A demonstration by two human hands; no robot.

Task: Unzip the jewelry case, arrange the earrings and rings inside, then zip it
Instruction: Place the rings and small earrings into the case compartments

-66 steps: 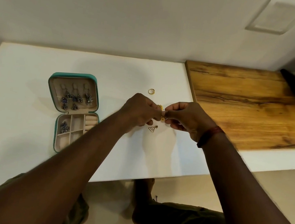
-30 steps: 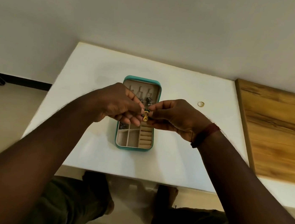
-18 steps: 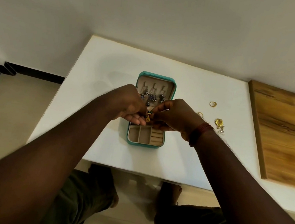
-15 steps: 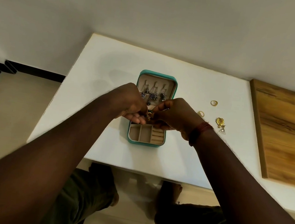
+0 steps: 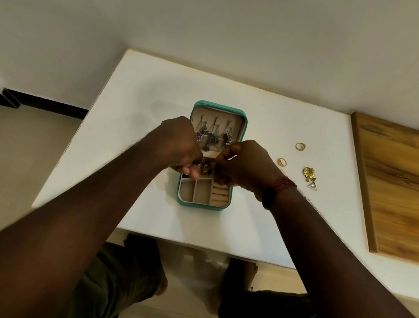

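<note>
The teal jewelry case [image 5: 207, 201] lies open on the white table [image 5: 140, 113]. Its lid lies at the far side and its divided tray at the near side. Silver dangling earrings [image 5: 212, 136] hang in a row inside the lid.

Both hands meet above the middle of the case, over the far end of the tray. The left hand [image 5: 181, 146] comes in from the left with its fingers curled, and the right hand [image 5: 244, 163] from the right, also curled. Between their fingertips they pinch a small gold earring [image 5: 205, 169], which sits just above the tray's far compartments. It is too small to tell which fingers carry it. A red thread [image 5: 283, 184] circles the right wrist.

To the right of the case, apart from both hands, lie two gold rings: the far ring [image 5: 300, 146] and the near ring [image 5: 282, 162]. Further right lies a gold flower earring [image 5: 309, 172], with a triangular earring [image 5: 312, 185] just on its near side. A wooden board [image 5: 405, 188] covers the table's right end.
</note>
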